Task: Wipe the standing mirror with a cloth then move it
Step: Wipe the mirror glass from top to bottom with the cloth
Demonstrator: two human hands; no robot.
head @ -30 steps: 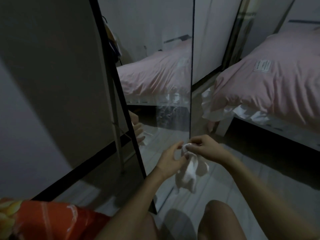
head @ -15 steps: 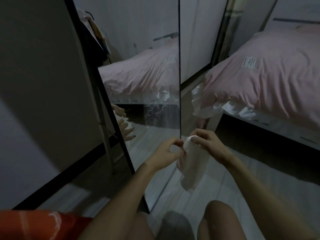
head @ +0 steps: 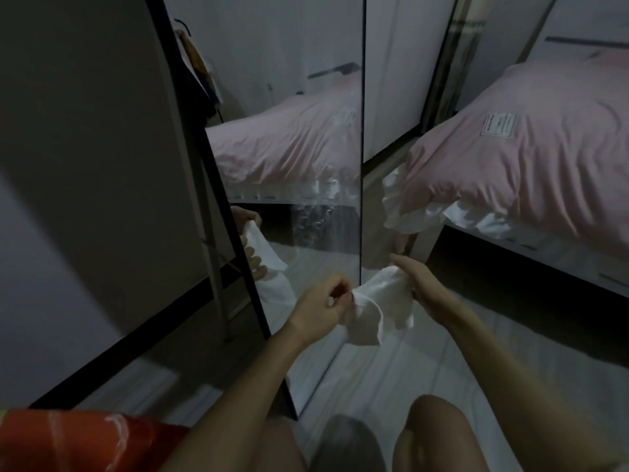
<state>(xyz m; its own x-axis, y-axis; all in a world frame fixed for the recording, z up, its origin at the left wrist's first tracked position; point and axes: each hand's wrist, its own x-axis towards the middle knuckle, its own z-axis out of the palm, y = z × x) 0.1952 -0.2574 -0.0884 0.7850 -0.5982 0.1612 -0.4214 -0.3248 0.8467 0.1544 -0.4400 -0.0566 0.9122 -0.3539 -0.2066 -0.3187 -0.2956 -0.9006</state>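
Note:
The tall standing mirror [head: 306,165] with a thin black frame leans on its rear leg against the left wall. Its glass reflects the pink bed and my hands. A white cloth [head: 377,308] hangs between my hands, just in front of the mirror's lower right edge. My left hand [head: 321,310] pinches one corner of the cloth. My right hand [head: 420,284] grips the other end, fingers wrapped round the fabric. Neither hand touches the glass.
A bed with a pink cover [head: 527,158] stands to the right, its dark base close by. The grey wall [head: 68,165] and black skirting run along the left. My bare knees [head: 439,434] are low in view above the pale floor [head: 391,376].
My hands have drawn apart, spreading the bunched cloth out between them. The view has shifted slightly, and the cloth's reflection now shows more plainly in the glass.

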